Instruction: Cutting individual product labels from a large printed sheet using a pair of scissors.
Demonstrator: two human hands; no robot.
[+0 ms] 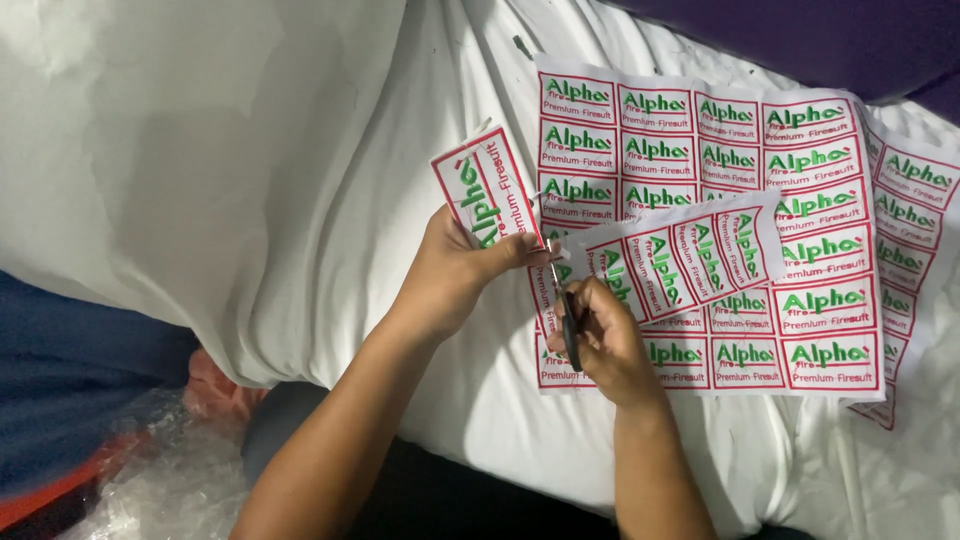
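From my remote view: left hand [455,275] holds a strip of labels [487,185], fingers pinching its lower edge, thumb on top, so the strip stands tilted up and to the left. It's white w/ red borders and green lettering. Right hand [600,335] is wrapped around dark-handled scissors [568,325], fingers curled tight through the handles; blades point up toward the left hand's thumb. Can't tell if the blades are parted, too small and partly hidden. A second strip of labels, the long strip [690,255], lies slanted just beside the right hand, running up and to the right, its near end meeting the scissors approx where the hands come together. Under and behind both hands sits a big uncut sheet of labels [800,170], same red/green design in rows, lying flat on a white bedsheet [250,180], which is rumpled w/ folds. Bottom left: crinkled clear plastic wrap [170,470] and blue fabric [70,350], well apart from the hands. Dark purple cloth [800,40] at top right, beyond the sheet.
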